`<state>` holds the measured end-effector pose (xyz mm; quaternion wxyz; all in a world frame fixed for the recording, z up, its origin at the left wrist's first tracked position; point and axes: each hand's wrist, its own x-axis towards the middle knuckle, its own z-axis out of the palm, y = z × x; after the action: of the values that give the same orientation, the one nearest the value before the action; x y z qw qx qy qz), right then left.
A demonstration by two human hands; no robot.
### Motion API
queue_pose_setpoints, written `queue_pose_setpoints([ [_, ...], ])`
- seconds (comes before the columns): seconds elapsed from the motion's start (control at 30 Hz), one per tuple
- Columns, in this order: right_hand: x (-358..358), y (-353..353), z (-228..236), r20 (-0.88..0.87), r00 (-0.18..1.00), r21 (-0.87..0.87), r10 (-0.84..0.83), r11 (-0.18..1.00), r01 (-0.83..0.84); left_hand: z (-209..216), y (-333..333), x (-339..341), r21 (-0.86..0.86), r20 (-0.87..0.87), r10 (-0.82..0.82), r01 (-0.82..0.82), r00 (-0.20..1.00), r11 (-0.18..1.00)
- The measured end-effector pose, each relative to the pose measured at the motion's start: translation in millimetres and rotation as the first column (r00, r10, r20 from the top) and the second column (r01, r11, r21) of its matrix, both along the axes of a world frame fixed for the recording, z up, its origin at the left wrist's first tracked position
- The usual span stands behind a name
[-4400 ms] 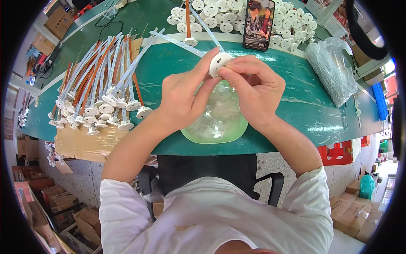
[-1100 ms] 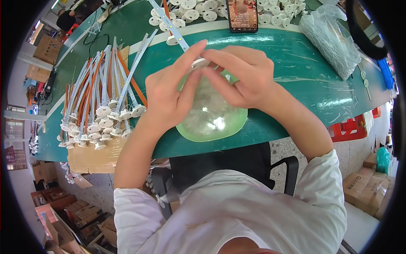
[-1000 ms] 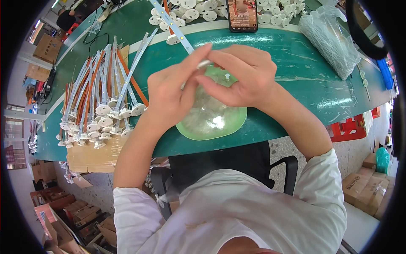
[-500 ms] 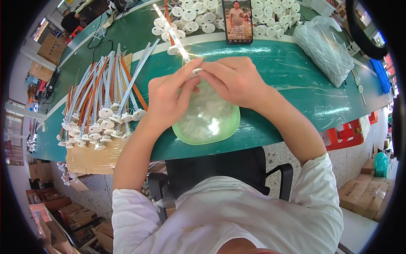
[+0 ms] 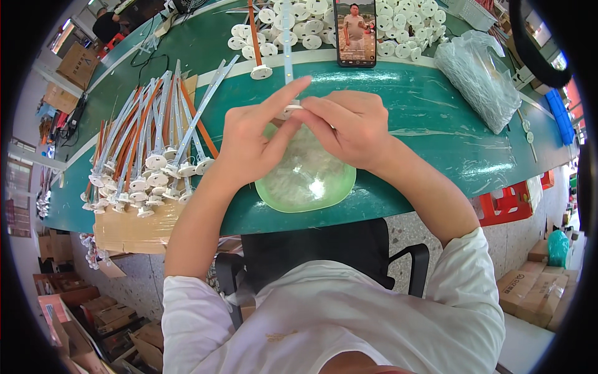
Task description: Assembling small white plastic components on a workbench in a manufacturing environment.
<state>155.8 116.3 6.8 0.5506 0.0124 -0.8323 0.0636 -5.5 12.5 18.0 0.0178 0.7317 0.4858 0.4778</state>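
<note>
A thin LED strip (image 5: 288, 59) stretches away from me over the table, unlit, with a white round disc (image 5: 292, 108) at its near end. My right hand (image 5: 352, 124) pinches the disc's right edge between thumb and fingers. On the other side my left hand (image 5: 256, 140) holds the strip's base; its index finger points up and away, its thumb lies below the disc, and its other fingers are partly hidden. Beneath both hands sits a light green bowl (image 5: 305, 204) with clear, shiny contents too small to make out. An orange-backed strip (image 5: 254, 34) with a white disc lies just left.
A bundle of disc-ended strips (image 5: 152, 140) rests at left, partly on cardboard (image 5: 134, 234). Many white discs (image 5: 305, 28) are heaped at the back around an upright phone (image 5: 355, 37). A clear plastic bag (image 5: 476, 75) lies right; a red stool (image 5: 507, 202) stands beyond the table edge.
The strip was brightly lit and is now dark. My left index finger has lifted from the pinch and straightened. My right hand has stayed at the disc.
</note>
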Motion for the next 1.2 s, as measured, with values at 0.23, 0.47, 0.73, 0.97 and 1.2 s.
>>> queue_pose_setpoints([
  [0.23,7.9,-8.1,2.5,0.283,0.957,-0.295,0.068,0.955,0.019,-10.5,3.5,-14.6,-0.036,0.21,0.076,-0.07,0.975,0.997],
  [0.47,7.6,-16.2,-2.9,0.661,0.663,-0.235,0.353,0.936,-0.264,-4.1,-0.1,-11.1,-0.245,0.275,0.133,-0.065,0.952,0.967],
  [0.73,5.0,-12.9,-0.1,0.597,0.709,-0.32,0.375,0.922,-0.218,-6.9,0.5,-11.0,-0.23,0.206,0.087,-0.038,0.975,0.972],
  [0.97,7.8,-13.2,10.7,0.587,0.72,-0.494,0.371,0.868,-0.044,-5.5,-0.4,-10.9,-0.221,0.197,0.081,-0.037,0.977,0.975],
  [1.2,7.5,-12.4,12.9,0.493,0.747,-0.694,0.445,0.72,0.029,-6.8,0.8,-11.5,-0.182,0.247,0.08,-0.035,0.966,0.983],
])
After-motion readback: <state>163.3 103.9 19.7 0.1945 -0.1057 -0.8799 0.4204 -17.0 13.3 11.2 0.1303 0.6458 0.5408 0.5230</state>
